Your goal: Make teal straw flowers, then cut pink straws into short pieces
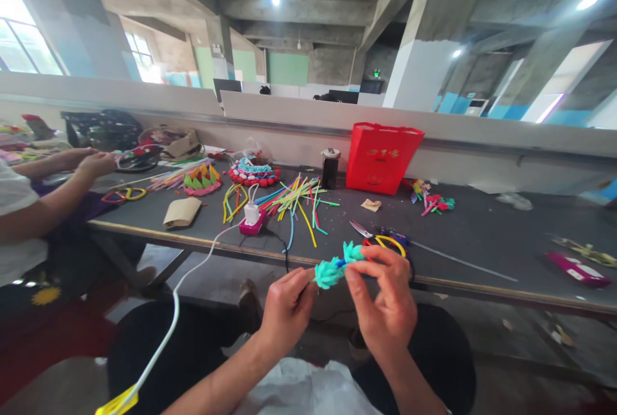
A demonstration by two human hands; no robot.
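A turquoise pipe-cleaner flower piece with two fluffy tufts and a dark blue section between them is held up in front of the table's edge. My left hand is closed on its left end, where a bit of green stem shows. At the other end, the thumb and fingers of my right hand pinch around the right tuft. Just beyond my right hand lie scissors and yellow-handled pliers or scissors, partly hidden by the fingers.
The dark table bears loose pipe cleaners, a pink power strip with a white cable, a red bag, finished flowers and a brown paper piece. A co-worker's hands are at far left.
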